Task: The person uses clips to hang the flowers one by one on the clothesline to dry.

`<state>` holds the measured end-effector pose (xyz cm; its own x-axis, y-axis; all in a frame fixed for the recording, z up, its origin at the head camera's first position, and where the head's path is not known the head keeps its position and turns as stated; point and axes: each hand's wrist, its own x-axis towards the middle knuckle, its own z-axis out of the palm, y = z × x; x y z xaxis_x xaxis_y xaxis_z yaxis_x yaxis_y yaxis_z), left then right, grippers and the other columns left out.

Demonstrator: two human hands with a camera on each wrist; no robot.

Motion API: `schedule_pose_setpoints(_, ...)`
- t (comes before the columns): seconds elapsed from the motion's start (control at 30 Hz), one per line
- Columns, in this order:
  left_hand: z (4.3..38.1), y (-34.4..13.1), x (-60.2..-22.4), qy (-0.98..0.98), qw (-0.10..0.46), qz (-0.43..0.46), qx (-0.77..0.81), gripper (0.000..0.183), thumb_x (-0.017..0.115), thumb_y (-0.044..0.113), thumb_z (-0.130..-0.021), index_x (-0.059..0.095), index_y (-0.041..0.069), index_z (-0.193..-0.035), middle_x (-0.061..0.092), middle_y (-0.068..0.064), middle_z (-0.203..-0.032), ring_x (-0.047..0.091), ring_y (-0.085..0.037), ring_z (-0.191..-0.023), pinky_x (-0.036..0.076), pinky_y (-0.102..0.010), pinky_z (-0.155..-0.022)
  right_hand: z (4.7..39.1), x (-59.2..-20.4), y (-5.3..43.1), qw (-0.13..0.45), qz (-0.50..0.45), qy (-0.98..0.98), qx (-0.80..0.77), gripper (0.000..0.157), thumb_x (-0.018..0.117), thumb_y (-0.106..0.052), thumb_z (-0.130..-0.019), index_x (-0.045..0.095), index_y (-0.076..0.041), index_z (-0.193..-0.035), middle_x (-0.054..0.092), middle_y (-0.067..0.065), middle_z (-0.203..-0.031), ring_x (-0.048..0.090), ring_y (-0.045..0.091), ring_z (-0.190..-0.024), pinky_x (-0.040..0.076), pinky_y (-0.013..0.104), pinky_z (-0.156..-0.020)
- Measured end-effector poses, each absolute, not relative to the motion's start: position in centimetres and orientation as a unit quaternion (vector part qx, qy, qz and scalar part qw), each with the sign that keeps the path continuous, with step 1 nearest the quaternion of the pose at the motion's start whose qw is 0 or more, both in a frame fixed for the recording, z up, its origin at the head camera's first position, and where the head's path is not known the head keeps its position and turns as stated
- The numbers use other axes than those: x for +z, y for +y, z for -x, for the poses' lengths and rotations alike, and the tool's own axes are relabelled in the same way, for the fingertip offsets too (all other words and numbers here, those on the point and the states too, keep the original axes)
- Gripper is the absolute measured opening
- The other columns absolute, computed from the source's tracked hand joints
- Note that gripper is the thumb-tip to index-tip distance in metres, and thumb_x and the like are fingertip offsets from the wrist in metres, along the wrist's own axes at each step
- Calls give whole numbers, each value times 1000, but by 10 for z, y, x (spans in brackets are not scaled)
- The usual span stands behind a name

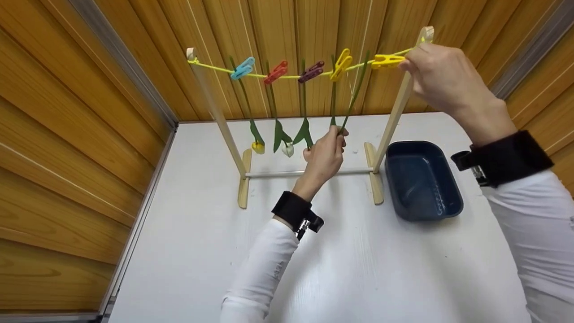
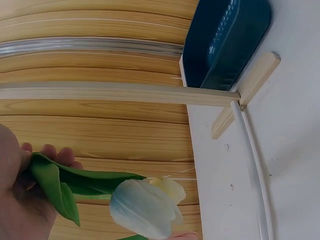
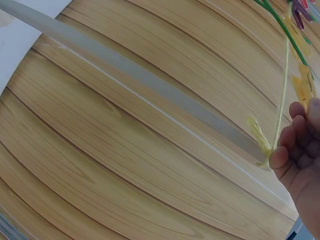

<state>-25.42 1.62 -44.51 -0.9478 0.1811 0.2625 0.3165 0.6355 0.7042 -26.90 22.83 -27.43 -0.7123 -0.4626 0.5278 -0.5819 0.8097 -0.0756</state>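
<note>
In the head view my left hand [image 1: 323, 154] grips an artificial tulip by its stem [image 1: 358, 89], which slants up toward the string. The left wrist view shows a white tulip bloom [image 2: 142, 209] and green leaves at that hand [image 2: 22, 187]; a pale yellow bloom peeks out behind. My right hand [image 1: 448, 80] pinches a yellow clothespin [image 1: 386, 61] at the string's right end. Along the yellow-green string [image 1: 215, 68], light blue [image 1: 243, 68], red [image 1: 276, 72], purple [image 1: 311, 72] and another yellow clothespin [image 1: 341, 65] hold stems of upside-down tulips.
Two wooden posts [image 1: 394, 119] on feet, joined by a low white rod [image 1: 278, 173], carry the string above the white table [image 1: 193, 251]. A dark blue basin [image 1: 419, 179] stands beside the right foot. Wood-panelled walls [image 1: 58, 148] enclose the table's back and sides.
</note>
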Motion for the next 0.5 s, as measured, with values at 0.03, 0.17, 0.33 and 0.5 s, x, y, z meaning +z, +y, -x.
schedule_pose_setpoints(0.03, 255, 18, -445, -898, 83, 136, -409, 22, 38, 22, -108, 59, 18, -115, 68, 3, -91, 66, -12, -84, 33, -49, -80, 270, -270, 228, 236, -277, -924, 114, 20, 52, -8, -102, 60, 9, -94, 54, 18, -79, 49, 32, -66, 39, 40, -61)
schedule_pose_setpoints(0.17, 258, 21, -443, -894, 79, 126, -422, 22, 39, 19, -107, 59, 17, -115, 68, 2, -91, 66, -13, -83, 31, -45, -75, 276, -253, 226, 181, -264, -943, 95, 22, 50, -9, -102, 63, 9, -99, 56, 20, -82, 49, 33, -71, 39, 43, -65)
schedule_pose_setpoints(0.33, 261, 20, -445, -887, 77, 121, -438, 21, 40, 17, -106, 60, 14, -114, 68, -1, -90, 67, -13, -82, 29, -36, -74, 282, -238, 218, 108, -258, -957, 70, 26, 45, -14, -105, 62, 7, -99, 54, 19, -88, 47, 33, -77, 38, 45, -70)
schedule_pose_setpoints(0.5, 262, 20, -447, -879, 68, 124, -456, 21, 41, 14, -106, 60, 11, -113, 69, -4, -90, 69, -14, -83, 36, -34, -79, 284, -227, 208, 45, -234, -970, 46, 32, 39, -21, -107, 61, 1, -100, 51, 15, -87, 46, 30, -76, 37, 40, -65)
